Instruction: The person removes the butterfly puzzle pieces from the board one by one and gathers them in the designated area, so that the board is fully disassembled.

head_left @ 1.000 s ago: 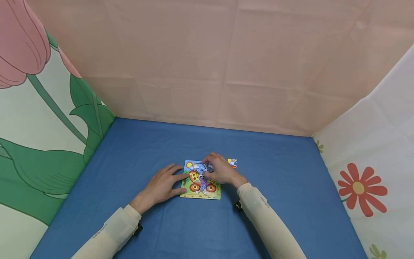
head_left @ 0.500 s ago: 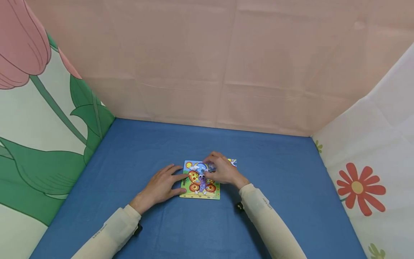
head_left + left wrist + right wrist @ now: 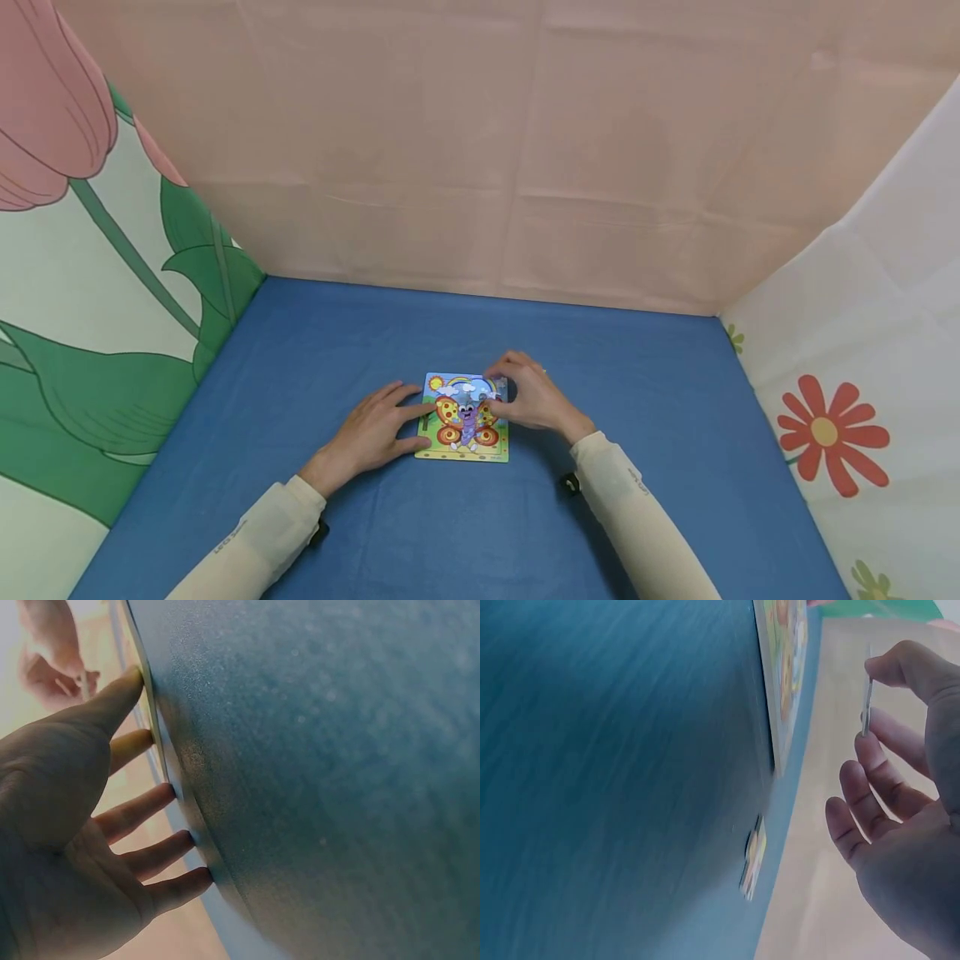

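Butterfly puzzle board (image 3: 461, 456) lies flat on the blue desk (image 3: 420, 525), between the two hands. Left hand (image 3: 372, 427): fingers spread apart, tips touching the board's left edge, thumb near its lower left corner. Right hand (image 3: 536, 400): thumb and fingers clamped on a thin puzzle piece (image 3: 868, 697), held above the board's upper right part and apart from it (the right wrist view shows the piece edge-on, so its picture can't be read); other fingers slightly bent. A loose piece (image 3: 754, 859) lies on the desk near the board. Both arms in cream sleeves (image 3: 255, 529). Behind: beige cloth (image 3: 480, 167); tulip panel (image 3: 127, 292) at left, white panel with red flower (image 3: 828, 433) at right.
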Demonstrator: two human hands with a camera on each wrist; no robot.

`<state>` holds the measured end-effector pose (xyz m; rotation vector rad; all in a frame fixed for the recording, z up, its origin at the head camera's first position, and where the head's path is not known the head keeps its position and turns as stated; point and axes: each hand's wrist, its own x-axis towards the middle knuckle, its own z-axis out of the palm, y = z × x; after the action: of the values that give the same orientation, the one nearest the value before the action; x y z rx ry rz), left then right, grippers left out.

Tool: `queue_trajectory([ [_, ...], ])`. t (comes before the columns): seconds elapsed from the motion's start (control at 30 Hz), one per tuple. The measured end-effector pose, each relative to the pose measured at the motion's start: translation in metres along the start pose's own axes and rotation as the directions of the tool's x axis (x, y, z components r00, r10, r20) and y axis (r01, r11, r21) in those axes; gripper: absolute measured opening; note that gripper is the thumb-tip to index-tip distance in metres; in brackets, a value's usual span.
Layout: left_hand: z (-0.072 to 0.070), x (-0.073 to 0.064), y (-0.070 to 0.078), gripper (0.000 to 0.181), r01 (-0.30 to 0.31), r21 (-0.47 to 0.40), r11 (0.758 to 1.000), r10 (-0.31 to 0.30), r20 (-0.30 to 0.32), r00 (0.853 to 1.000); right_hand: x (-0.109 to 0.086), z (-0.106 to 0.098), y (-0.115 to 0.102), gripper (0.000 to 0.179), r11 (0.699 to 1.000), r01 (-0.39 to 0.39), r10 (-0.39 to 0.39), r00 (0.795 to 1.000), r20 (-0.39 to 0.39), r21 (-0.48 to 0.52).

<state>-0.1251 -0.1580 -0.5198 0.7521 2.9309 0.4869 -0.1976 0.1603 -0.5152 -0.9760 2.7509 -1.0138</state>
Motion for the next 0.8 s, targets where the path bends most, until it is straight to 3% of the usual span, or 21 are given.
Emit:
queue_trajectory([
  [0.8,0.003,0.0,-0.002,0.056,-0.006,-0.01,1.0,0.006,-0.021,1.0,-0.062,-0.047,0.046,0.035,0.993,-0.111,0.105,0.988,-0.114,-0.05],
])
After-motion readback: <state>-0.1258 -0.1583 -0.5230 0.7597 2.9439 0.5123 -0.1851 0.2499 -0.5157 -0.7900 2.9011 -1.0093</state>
